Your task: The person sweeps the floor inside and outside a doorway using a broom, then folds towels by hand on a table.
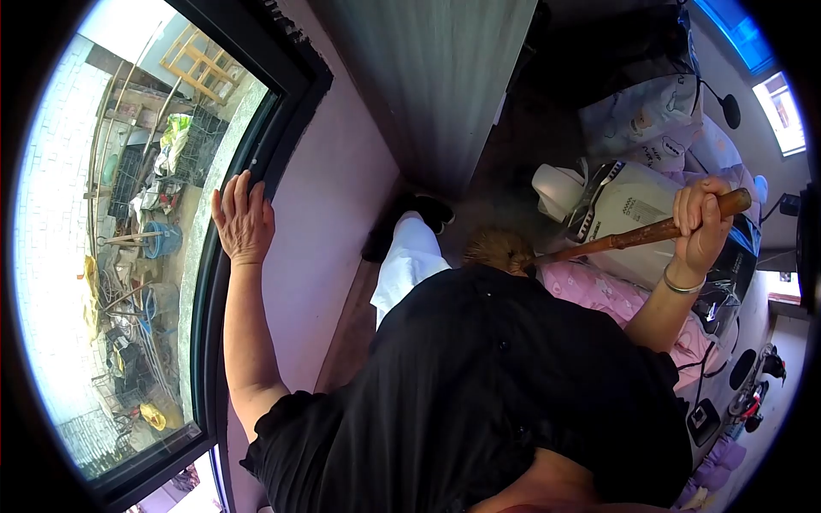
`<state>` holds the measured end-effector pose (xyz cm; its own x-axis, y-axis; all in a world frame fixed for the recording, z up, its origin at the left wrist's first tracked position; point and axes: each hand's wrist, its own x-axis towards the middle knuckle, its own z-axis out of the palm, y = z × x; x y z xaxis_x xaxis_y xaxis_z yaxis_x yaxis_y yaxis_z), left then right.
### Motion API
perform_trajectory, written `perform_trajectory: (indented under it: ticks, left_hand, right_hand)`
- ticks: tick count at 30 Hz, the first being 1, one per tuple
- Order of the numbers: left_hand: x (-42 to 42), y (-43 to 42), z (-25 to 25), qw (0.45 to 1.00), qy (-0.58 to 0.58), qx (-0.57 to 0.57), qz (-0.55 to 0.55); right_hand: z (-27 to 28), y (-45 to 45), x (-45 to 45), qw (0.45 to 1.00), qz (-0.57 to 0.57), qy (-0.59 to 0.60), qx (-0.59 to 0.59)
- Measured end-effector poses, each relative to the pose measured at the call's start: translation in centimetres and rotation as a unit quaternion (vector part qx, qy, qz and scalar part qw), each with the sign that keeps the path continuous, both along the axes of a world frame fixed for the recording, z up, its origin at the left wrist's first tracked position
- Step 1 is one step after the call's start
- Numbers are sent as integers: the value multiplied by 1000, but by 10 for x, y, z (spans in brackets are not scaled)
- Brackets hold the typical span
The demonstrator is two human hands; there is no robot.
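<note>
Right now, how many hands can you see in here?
2: your left hand is at the black window frame, and your right hand grips the wooden handle. No other hands show.

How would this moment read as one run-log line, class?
left hand: open at window frame | right hand: closed around wooden handle | bangle: on right wrist

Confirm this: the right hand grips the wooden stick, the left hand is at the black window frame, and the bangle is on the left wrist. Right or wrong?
Wrong on one point: the head view shows the bangle on the wrist of the right hand, which does grip the wooden stick. The left hand is at the black window frame.
</note>
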<state>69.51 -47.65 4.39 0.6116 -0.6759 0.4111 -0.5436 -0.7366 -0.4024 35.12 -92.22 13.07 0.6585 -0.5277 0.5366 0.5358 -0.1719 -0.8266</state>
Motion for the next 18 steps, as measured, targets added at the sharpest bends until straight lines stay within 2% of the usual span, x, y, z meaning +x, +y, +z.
perform_trajectory:
  ticks: [14, 18]
  left_hand:
    - [-1, 0, 0, 1000, 11, 1, 8]
    - [-3, -2, 1, 1000, 19, 9, 19]
  right_hand:
    - [-3, -1, 15, 1000, -4, -6, 12]
    - [-4, 0, 24, 998, -39, 8, 39]
